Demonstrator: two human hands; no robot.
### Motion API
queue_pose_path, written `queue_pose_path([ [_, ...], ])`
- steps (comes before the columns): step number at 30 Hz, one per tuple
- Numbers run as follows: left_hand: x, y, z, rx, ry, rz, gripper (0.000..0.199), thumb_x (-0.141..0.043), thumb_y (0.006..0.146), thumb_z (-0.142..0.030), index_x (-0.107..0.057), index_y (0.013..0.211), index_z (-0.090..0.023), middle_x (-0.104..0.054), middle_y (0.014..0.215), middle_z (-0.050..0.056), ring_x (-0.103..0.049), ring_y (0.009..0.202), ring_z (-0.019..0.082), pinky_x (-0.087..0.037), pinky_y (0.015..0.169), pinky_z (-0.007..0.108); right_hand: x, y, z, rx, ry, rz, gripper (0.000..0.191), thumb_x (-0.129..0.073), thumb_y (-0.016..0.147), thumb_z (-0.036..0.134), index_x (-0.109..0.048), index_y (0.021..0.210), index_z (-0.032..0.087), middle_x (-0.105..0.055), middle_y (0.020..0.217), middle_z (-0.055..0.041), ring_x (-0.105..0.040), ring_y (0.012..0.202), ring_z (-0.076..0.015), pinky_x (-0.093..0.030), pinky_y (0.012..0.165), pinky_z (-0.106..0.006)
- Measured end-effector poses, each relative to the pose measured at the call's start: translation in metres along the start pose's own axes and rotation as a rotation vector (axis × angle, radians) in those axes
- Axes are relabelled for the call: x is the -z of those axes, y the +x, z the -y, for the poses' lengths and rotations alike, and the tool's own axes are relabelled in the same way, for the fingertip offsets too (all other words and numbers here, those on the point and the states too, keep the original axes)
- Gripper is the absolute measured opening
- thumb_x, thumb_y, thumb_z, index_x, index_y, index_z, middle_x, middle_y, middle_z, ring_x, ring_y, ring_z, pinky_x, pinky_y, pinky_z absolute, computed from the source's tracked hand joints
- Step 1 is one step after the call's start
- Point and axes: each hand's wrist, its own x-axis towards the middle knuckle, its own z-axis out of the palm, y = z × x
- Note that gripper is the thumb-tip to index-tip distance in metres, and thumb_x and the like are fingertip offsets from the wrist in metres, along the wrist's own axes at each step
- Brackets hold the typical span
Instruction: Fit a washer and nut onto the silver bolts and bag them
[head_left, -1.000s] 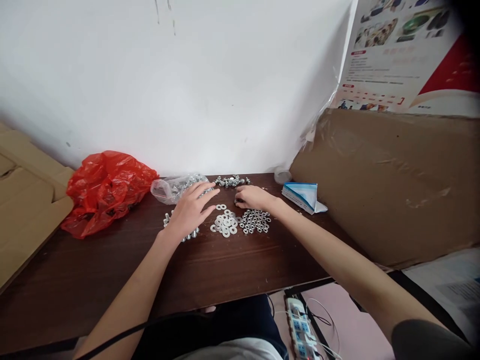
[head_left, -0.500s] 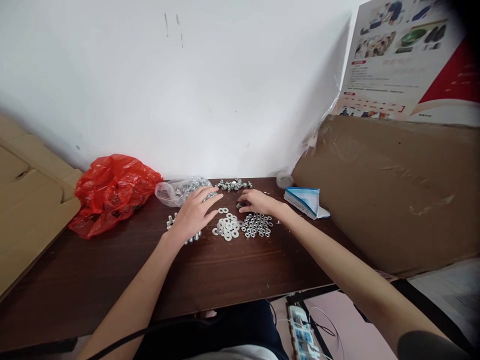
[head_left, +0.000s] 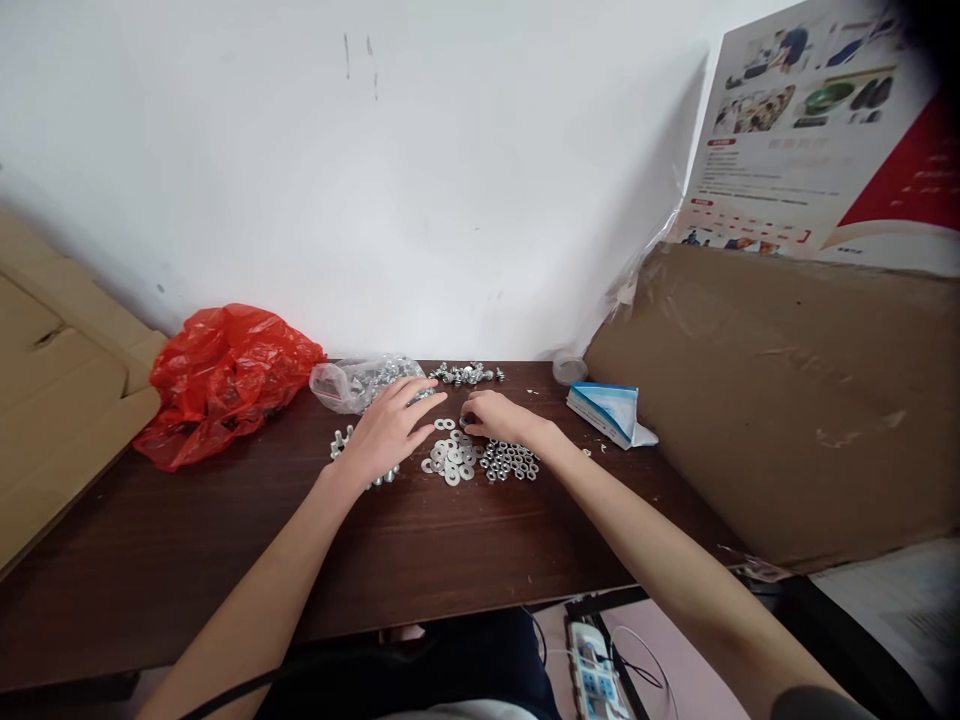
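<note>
My left hand [head_left: 386, 430] is open, its fingers spread, above bolts [head_left: 339, 440] that it partly hides. My right hand [head_left: 496, 416] is closed, its fingertips pinched on a small metal piece [head_left: 466, 422] whose exact kind I cannot make out. Just below those fingertips lies a loose pile of flat washers [head_left: 450, 460]. To the right of the washers, hex nuts [head_left: 510, 462] are packed close together, partly under my right wrist. Behind my hands, a row of small bolt-like metal parts [head_left: 466, 374] runs near the wall.
A clear plastic bag [head_left: 352, 385] of metal parts lies behind my left hand, with a red plastic bag [head_left: 232, 380] to its left. On the right stand a blue-and-white packet [head_left: 604, 410], a round clear container [head_left: 570, 368] and a large cardboard box [head_left: 780, 400]. Cardboard [head_left: 67, 380] leans at left.
My right hand has shifted a little left, from above the nuts to the back of the washer pile, fingers still pinched. My left hand stays spread in place. The view has tilted slightly.
</note>
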Motion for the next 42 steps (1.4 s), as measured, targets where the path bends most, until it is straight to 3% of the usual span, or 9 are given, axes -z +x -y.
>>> queue_pose_path([
  [7, -0.001, -0.001, 0.002, 0.012, 0.013, 0.039, 0.038, -0.057, 0.09, -0.018, -0.054, 0.127, -0.023, -0.054, 0.134, 0.008, -0.046, 0.126, 0.024, -0.042, 0.106, 0.048, -0.004, -0.001, 0.007, -0.001, 0.019, -0.027, 0.018, -0.063, 0.082, 0.015, -0.071, 0.097, 0.011, -0.065, 0.093, -0.0116, -0.059, 0.084, -0.0205, -0.041, 0.073, -0.029],
  [17, 0.002, -0.001, 0.0, 0.043, 0.003, 0.048, 0.047, -0.057, 0.089, -0.019, -0.046, 0.135, -0.024, -0.051, 0.136, 0.009, -0.046, 0.125, 0.025, -0.042, 0.105, 0.046, 0.01, 0.007, 0.016, 0.07, -0.11, 0.046, 0.016, -0.065, 0.075, 0.017, -0.07, 0.088, 0.009, -0.062, 0.086, -0.0107, -0.054, 0.073, -0.0178, -0.035, 0.065, -0.028],
  [24, 0.005, 0.0, 0.001, 0.08, 0.002, 0.067, 0.05, -0.056, 0.09, -0.018, -0.043, 0.138, -0.023, -0.049, 0.137, 0.009, -0.044, 0.127, 0.024, -0.04, 0.107, 0.045, 0.01, 0.015, 0.011, 0.09, 0.052, -0.008, 0.018, -0.066, 0.073, 0.015, -0.071, 0.089, 0.009, -0.061, 0.083, -0.0068, -0.051, 0.066, -0.013, -0.037, 0.066, -0.026],
  [30, 0.004, 0.0, 0.002, 0.078, -0.014, 0.054, 0.05, -0.055, 0.09, -0.019, -0.042, 0.137, -0.025, -0.05, 0.136, 0.008, -0.045, 0.127, 0.024, -0.04, 0.107, 0.046, 0.001, 0.022, 0.014, 0.118, 0.087, -0.038, 0.02, -0.064, 0.076, 0.014, -0.073, 0.094, 0.009, -0.066, 0.091, -0.011, -0.057, 0.078, -0.0177, -0.041, 0.076, -0.029],
  [35, 0.003, -0.001, 0.002, 0.066, -0.009, 0.056, 0.047, -0.054, 0.091, -0.019, -0.044, 0.136, -0.024, -0.049, 0.137, 0.008, -0.044, 0.127, 0.024, -0.039, 0.108, 0.046, 0.002, 0.023, 0.013, 0.119, 0.076, 0.009, 0.021, -0.066, 0.079, 0.016, -0.073, 0.097, 0.008, -0.068, 0.094, -0.0129, -0.059, 0.082, -0.0192, -0.042, 0.079, -0.029],
  [42, 0.003, -0.001, 0.001, 0.071, 0.003, 0.09, 0.046, -0.056, 0.09, -0.02, -0.045, 0.135, -0.021, -0.048, 0.138, 0.009, -0.043, 0.128, 0.025, -0.038, 0.109, 0.045, 0.001, 0.032, 0.016, 0.102, -0.007, 0.033, 0.015, -0.065, 0.076, 0.013, -0.074, 0.087, 0.01, -0.068, 0.079, -0.0095, -0.056, 0.071, -0.0168, -0.038, 0.07, -0.028],
])
